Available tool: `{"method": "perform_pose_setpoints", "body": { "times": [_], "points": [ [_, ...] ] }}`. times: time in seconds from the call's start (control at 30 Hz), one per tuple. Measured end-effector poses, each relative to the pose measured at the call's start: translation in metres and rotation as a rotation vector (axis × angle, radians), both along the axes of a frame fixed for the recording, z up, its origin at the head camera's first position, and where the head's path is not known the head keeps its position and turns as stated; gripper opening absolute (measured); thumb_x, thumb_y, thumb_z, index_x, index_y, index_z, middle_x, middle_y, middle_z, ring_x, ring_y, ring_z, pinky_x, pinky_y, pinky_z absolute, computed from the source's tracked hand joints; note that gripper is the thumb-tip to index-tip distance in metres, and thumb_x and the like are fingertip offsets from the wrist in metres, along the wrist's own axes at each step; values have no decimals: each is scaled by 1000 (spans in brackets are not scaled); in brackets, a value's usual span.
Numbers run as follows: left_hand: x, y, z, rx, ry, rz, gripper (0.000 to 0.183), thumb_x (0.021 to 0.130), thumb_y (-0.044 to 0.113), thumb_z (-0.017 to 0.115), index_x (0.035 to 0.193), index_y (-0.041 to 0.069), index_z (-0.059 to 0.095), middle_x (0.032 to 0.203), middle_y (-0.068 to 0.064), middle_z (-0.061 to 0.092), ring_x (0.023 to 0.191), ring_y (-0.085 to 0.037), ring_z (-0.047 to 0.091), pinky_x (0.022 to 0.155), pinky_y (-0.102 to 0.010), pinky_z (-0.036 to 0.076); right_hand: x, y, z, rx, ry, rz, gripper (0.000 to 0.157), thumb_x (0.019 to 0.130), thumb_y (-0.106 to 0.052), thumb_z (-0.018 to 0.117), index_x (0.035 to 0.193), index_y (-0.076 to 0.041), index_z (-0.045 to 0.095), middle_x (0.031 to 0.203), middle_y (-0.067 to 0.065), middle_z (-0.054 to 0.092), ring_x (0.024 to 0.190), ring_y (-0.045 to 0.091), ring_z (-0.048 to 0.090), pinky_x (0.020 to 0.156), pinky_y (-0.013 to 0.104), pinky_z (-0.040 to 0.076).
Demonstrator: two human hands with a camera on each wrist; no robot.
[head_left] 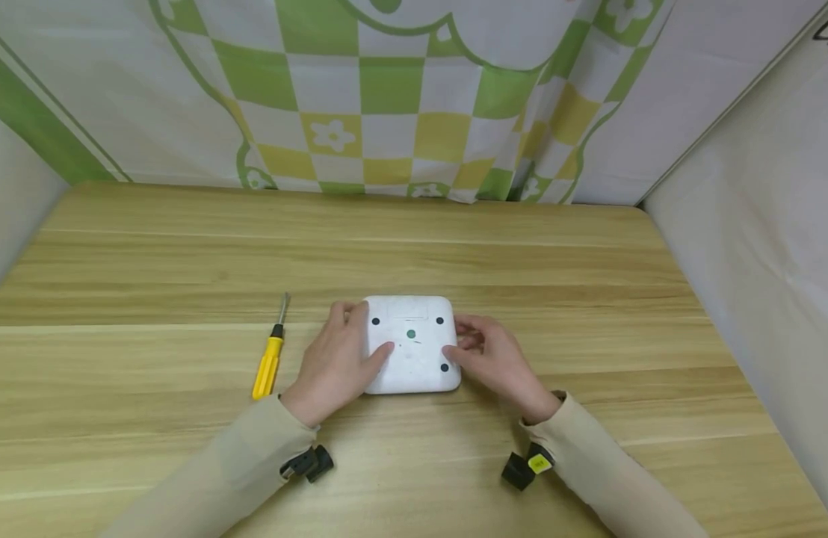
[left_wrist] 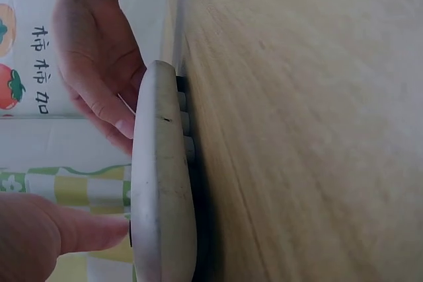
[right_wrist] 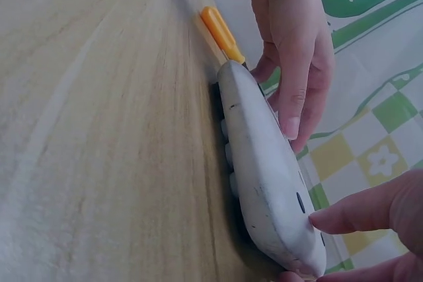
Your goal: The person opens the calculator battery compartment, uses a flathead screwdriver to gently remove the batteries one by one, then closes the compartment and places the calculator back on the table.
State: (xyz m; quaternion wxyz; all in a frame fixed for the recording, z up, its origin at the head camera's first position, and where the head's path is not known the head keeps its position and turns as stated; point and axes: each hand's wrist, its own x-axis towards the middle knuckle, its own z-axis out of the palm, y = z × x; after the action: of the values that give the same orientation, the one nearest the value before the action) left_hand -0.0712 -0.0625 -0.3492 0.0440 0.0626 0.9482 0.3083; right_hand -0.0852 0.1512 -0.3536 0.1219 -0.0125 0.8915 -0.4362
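Observation:
A white, rounded-square device [head_left: 414, 373], which looks like a desk calculator, lies face down with its back upward. Dark round feet and a small cover panel show on that back. Round keys [left_wrist: 186, 123] poke out beneath it in the left wrist view, just over the wood. My left hand [head_left: 338, 362] holds its left side, thumb on the back and fingers at the far left edge. At the right side my right hand [head_left: 498, 362] pinches the edge, thumb on top; some of its fingertips are hidden behind the device.
A screwdriver [head_left: 269, 362] with a yellow handle lies left of my left hand, tip pointing away. The wooden table [head_left: 185, 254] ends at a green, yellow and white checked curtain [head_left: 387, 90]. Pale cloth walls [head_left: 757, 187] stand at the sides.

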Motion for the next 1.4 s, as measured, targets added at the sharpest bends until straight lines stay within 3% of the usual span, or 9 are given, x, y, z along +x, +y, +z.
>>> {"method": "perform_pose_setpoints", "body": {
  "times": [0.27, 0.5, 0.7, 0.87, 1.17, 1.4],
  "points": [
    [0, 0, 0, -15, 20, -53, 71, 84, 36, 65, 136, -5, 39, 141, -25, 32, 124, -39, 41, 95, -53, 42, 0, 1, 5, 40, 76, 55, 52, 79, -13, 70, 126, 0, 53, 116, 16, 58, 99, 25, 58, 84, 36, 51],
    [0, 0, -1, -16, 2, -64, 71, 84, 36, 66, 136, -5, 39, 142, -24, 32, 126, -38, 39, 96, -52, 42, -1, 2, 12, 156, 214, 207, 51, 82, -21, 68, 127, -3, 53, 126, 17, 52, 103, 29, 56, 85, 42, 50],
    [0, 0, 0, -10, 8, -68, 71, 84, 37, 66, 135, -5, 41, 141, -24, 34, 125, -38, 40, 98, -51, 41, -7, -2, 12, 247, 327, 278, 42, 85, -22, 66, 122, -4, 59, 131, 17, 52, 118, 30, 51, 96, 45, 45],
    [0, -1, 0, -4, 24, -73, 71, 84, 36, 67, 135, -5, 41, 141, -24, 35, 125, -38, 41, 99, -51, 40, -13, -9, 15, 340, 396, 354, 36, 86, -20, 65, 119, -6, 63, 130, 14, 55, 121, 28, 52, 99, 42, 44],
    [0, -1, 1, -8, 16, -76, 70, 85, 36, 66, 136, -5, 40, 141, -24, 34, 126, -39, 40, 101, -51, 40, -22, -18, 18, 399, 455, 486, 30, 91, -17, 58, 118, -8, 64, 128, 11, 58, 125, 27, 49, 102, 40, 42],
    [0, -1, 1, -13, 24, -72, 71, 84, 37, 66, 136, -4, 41, 141, -24, 34, 126, -39, 40, 100, -51, 40, -26, -26, 20, 453, 447, 501, 30, 91, -17, 58, 119, -9, 63, 127, 9, 60, 125, 24, 50, 102, 38, 42]
  ]
}}
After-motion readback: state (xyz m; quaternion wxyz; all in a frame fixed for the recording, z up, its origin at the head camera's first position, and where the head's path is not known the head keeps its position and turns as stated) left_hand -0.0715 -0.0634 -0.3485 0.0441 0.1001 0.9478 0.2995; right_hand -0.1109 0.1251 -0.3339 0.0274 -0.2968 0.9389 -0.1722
